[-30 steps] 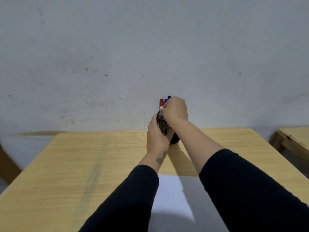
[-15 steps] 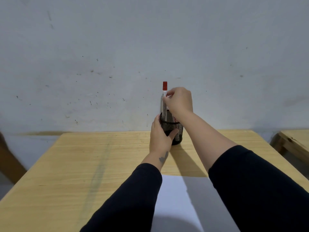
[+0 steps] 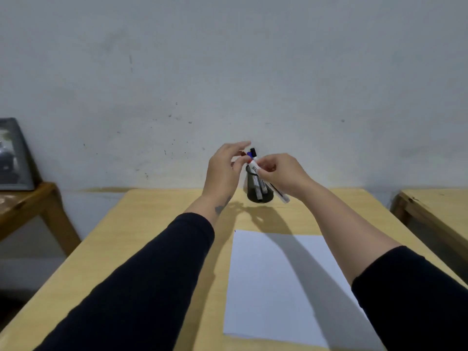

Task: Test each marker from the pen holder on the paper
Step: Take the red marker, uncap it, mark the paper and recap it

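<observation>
My right hand [image 3: 281, 173] holds a white-barrelled marker [image 3: 281, 195] tilted in the air in front of the black mesh pen holder [image 3: 263, 196]. The marker's lower end points down to the right. My left hand [image 3: 224, 171] pinches its red cap end between thumb and fingers. The holder stands at the far edge of the wooden table [image 3: 157, 236], with a blue-capped marker [image 3: 250, 154] and a black-capped marker [image 3: 253, 149] sticking out of it. A blank white sheet of paper [image 3: 268, 287] lies on the table in front of me, partly under my right arm.
A grey wall rises right behind the table. At the left stands a lower wooden side table [image 3: 22, 206] with a framed picture [image 3: 12, 155] leaning on the wall. Another wooden table edge [image 3: 435, 206] shows at the right.
The red-capped marker has come out of the holder and is now tilted in my right hand. My left hand has let go of the holder and moved up to the cap.
</observation>
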Demonstrator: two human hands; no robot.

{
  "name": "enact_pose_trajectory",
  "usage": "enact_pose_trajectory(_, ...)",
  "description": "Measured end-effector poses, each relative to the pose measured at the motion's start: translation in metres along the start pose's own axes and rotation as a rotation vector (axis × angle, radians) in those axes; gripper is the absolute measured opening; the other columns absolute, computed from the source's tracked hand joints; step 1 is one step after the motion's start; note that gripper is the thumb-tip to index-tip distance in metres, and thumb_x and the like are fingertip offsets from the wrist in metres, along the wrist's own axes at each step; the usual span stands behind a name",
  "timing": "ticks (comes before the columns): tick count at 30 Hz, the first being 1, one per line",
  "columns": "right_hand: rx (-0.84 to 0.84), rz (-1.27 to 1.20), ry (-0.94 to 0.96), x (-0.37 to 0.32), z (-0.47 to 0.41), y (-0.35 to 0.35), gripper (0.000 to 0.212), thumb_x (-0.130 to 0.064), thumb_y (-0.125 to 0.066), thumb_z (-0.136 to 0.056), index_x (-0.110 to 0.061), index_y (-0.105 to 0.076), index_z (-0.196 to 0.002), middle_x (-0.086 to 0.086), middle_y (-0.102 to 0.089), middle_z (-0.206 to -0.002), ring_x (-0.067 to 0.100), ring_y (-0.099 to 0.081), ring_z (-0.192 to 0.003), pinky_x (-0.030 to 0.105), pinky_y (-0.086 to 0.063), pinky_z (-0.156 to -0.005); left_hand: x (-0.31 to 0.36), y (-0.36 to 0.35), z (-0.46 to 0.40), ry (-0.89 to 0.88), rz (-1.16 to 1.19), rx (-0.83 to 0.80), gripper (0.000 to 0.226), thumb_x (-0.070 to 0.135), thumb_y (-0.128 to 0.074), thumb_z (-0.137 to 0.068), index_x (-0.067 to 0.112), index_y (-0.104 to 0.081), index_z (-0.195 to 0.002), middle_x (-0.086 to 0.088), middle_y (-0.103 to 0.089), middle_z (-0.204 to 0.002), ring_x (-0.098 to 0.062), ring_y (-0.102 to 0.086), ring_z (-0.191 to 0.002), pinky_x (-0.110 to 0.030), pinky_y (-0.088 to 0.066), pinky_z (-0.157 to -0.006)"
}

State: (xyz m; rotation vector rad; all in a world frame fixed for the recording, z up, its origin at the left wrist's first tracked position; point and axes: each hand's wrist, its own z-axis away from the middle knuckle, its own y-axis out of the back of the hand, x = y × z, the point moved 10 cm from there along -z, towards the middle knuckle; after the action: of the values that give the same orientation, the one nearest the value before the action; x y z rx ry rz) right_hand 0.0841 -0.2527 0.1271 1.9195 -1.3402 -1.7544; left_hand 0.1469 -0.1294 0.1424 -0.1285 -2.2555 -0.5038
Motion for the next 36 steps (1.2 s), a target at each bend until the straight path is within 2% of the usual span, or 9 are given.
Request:
enact_pose_trajectory(7, -0.017, 0.068, 0.026, 0.011, 0.051, -0.019, 0.021, -0.016, -0.063, -0.086, -0.017, -0.075, -0.104, 0.001, -0.068, -0.082, 0.002, -0.050, -0.062, 0.006, -0.037, -0.054, -0.012, 0.001, 0.050, 0.069, -0.135, -0.164, 0.011, 0.007, -0.067, -0.081, 0.013, -0.074, -0.087, -0.004, -0.069, -0.088, -0.021, -0.063, -0.087, -0.043, -0.054, -0.082)
enact_pose_trajectory(11, 0.288, -0.009, -0.011, 0.012, 0.079, -0.002, 0.019, -0.013, -0.064, -0.084, -0.012, -0.074, -0.100, 0.000, -0.067, -0.082, 0.016, -0.060, -0.077, 0.028, -0.048, -0.076, -0.025, 0.015, 0.071, 0.191, 0.003, 0.015, 0.014, 0.005, -0.064, -0.082, 0.017, -0.071, -0.080, 0.002, -0.069, -0.079, -0.021, -0.064, -0.081, -0.042, -0.054, -0.082)
enact_pose_trajectory(13, 0.268, -0.277, -0.193, 0.032, 0.088, -0.017, 0.018, -0.016, -0.062, -0.087, -0.004, -0.074, -0.093, 0.003, -0.066, -0.074, 0.016, -0.059, -0.068, 0.029, -0.051, -0.071, -0.030, 0.022, 0.082, 0.235, 0.050, 0.126, 0.010, 0.008, -0.065, -0.083, 0.015, -0.072, -0.082, 0.001, -0.069, -0.080, -0.017, -0.063, -0.080, -0.038, -0.054, -0.082)
enact_pose_trajectory(16, 0.061, -1.025, -0.581, 0.052, 0.100, -0.070, 0.022, -0.022, -0.061, -0.092, -0.001, -0.064, -0.086, 0.011, -0.064, -0.073, 0.019, -0.062, -0.064, 0.028, -0.058, -0.070, -0.028, 0.014, 0.093, 0.234, 0.093, 0.143, 0.008, 0.008, -0.066, -0.083, 0.013, -0.073, -0.084, 0.000, -0.070, -0.081, -0.013, -0.063, -0.078, -0.030, -0.054, -0.080)
enact_pose_trajectory(19, 0.113, -1.325, -0.733, 0.064, 0.097, -0.081, 0.021, -0.018, -0.062, -0.091, -0.002, -0.059, -0.078, 0.011, -0.062, -0.073, 0.017, -0.062, -0.067, 0.022, -0.059, -0.064, -0.027, 0.003, 0.101, 0.223, 0.115, 0.099, 0.009, 0.007, -0.067, -0.082, 0.014, -0.073, -0.084, 0.001, -0.070, -0.081, -0.010, -0.062, -0.077, -0.025, -0.053, -0.077)
enact_pose_trajectory(22, 0.141, -1.321, -0.719, 0.073, 0.092, -0.083, 0.016, -0.008, -0.061, -0.091, 0.000, -0.060, -0.077, 0.012, -0.062, -0.076, 0.018, -0.063, -0.067, 0.018, -0.057, -0.050, -0.035, -0.001, 0.106, 0.276, 0.150, 0.055, 0.012, 0.004, -0.065, -0.084, 0.012, -0.073, -0.086, 0.006, -0.069, -0.079, -0.007, -0.063, -0.076, -0.022, -0.056, -0.071)
enact_pose_trajectory(27, 0.173, -1.273, -0.634, 0.076, 0.086, -0.083, 0.014, -0.005, -0.058, -0.093, 0.002, -0.060, -0.081, 0.013, -0.064, -0.077, 0.018, -0.064, -0.067, 0.017, -0.058, -0.056, -0.045, -0.006, 0.104, 0.331, 0.139, -0.008, 0.015, 0.002, -0.062, -0.085, 0.012, -0.073, -0.086, 0.007, -0.066, -0.075, -0.006, -0.060, -0.070, -0.015, -0.054, -0.061)
enact_pose_trajectory(33, 0.256, -1.228, -0.568, 0.083, 0.073, -0.067, 0.013, -0.010, -0.056, -0.094, -0.003, -0.059, -0.084, 0.009, -0.064, -0.080, 0.015, -0.062, -0.067, 0.020, -0.059, -0.064, -0.071, 0.005, 0.099, 0.456, 0.096, 0.022, 0.011, 0.005, -0.065, -0.086, 0.013, -0.071, -0.081, 0.000, -0.064, -0.071, -0.014, -0.059, -0.066, -0.029, -0.056, -0.070)
enact_pose_trajectory(36, 0.212, -1.154, -0.538, 0.092, 0.070, -0.066, 0.015, -0.015, -0.056, -0.095, -0.006, -0.061, -0.084, 0.010, -0.066, -0.087, 0.016, -0.062, -0.066, 0.023, -0.060, -0.067, -0.095, 0.019, 0.103, 0.512, -0.022, 0.017, 0.014, -0.002, -0.064, -0.083, 0.011, -0.067, -0.089, -0.001, -0.061, -0.082, -0.014, -0.059, -0.072, -0.018, -0.054, -0.058)
